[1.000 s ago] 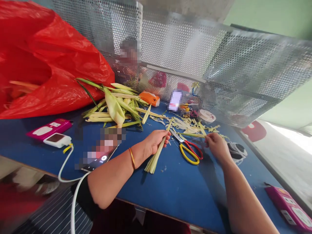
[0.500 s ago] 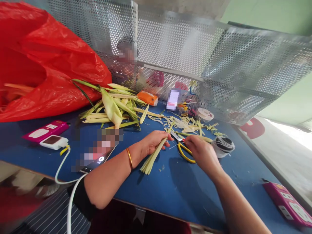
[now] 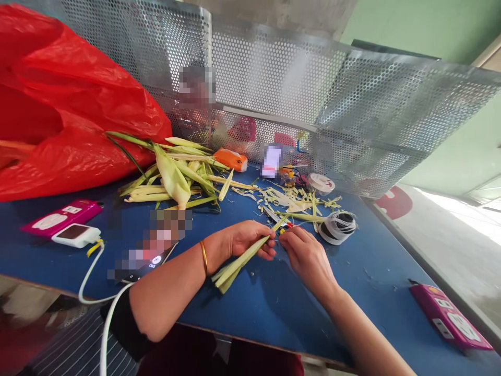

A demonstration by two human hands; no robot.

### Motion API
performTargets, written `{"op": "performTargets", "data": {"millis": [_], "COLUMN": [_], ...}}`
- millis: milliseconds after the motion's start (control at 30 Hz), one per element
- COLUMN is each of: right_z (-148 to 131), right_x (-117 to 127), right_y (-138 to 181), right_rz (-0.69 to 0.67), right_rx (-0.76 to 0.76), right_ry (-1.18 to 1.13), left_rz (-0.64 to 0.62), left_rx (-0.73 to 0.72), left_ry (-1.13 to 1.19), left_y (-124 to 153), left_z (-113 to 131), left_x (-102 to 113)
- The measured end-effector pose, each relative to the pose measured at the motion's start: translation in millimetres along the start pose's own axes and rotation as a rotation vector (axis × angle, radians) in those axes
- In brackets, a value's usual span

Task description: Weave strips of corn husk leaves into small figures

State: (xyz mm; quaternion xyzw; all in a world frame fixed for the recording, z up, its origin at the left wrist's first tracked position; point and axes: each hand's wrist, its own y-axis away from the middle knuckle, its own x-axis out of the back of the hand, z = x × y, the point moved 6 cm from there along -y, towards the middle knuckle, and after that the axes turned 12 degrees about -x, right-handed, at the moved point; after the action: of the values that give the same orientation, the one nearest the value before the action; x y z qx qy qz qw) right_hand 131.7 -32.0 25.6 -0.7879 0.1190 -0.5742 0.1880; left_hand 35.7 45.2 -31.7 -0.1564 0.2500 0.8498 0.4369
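Observation:
My left hand (image 3: pixel 252 240) is closed around a bundle of pale green corn husk strips (image 3: pixel 235 266), whose loose ends point toward me. Close by on the right, my right hand (image 3: pixel 309 256) has its fingers pinched together at the bundle's upper part. A faint thin thread shows at these fingertips. Beyond the hands lie scissors (image 3: pixel 272 214), their handles mostly hidden by my right hand. A spool of white thread (image 3: pixel 337 227) stands past my right hand.
Corn husks (image 3: pixel 172 177) are piled by a red plastic bag (image 3: pixel 86 125). Husk scraps (image 3: pixel 289 198) lie before a perforated metal screen (image 3: pixel 266 68). A phone (image 3: pixel 156 256), a white cable (image 3: pixel 82 284) and pink boxes (image 3: pixel 64 216) are on the blue table.
The yellow scissor handle loop beside my right hand is no longer visible. My right hand has moved left and closer to the bundle. The bundle lies at a flatter slant.

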Motion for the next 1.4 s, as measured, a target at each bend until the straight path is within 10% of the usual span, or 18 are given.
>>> {"op": "performTargets", "data": {"millis": [200, 333, 633, 833, 933, 1067, 1233, 1400], "right_z": [84, 144, 212, 145, 89, 66, 75, 77], "right_x": [46, 53, 69, 71, 11, -32, -30, -6], "right_y": [-15, -19, -12, -6, -5, -18, -16, 42], "right_rz": [0.259, 0.009, -0.246, 0.090, -0.275, -0.394, -0.474, -0.613], "right_rx": [-0.513, -0.843, -0.794, -0.552, -0.366, -0.362, -0.425, -0.738], "right_ry": [0.350, 0.525, 0.368, 0.379, 0.276, 0.344, 0.261, -0.477], "left_rz": [0.248, 0.310, 0.360, 0.366, 0.376, 0.383, 0.372, 0.380], "left_rx": [-0.135, -0.202, -0.291, -0.318, -0.340, -0.341, -0.365, -0.361], "left_ry": [0.070, 0.102, 0.096, 0.090, 0.097, 0.104, 0.113, 0.123], "left_y": [5, 7, 6, 5, 4, 3, 7, 10], "left_z": [20, 31, 34, 36, 36, 35, 39, 41], "left_x": [12, 17, 22, 23, 25, 26, 22, 19]}}
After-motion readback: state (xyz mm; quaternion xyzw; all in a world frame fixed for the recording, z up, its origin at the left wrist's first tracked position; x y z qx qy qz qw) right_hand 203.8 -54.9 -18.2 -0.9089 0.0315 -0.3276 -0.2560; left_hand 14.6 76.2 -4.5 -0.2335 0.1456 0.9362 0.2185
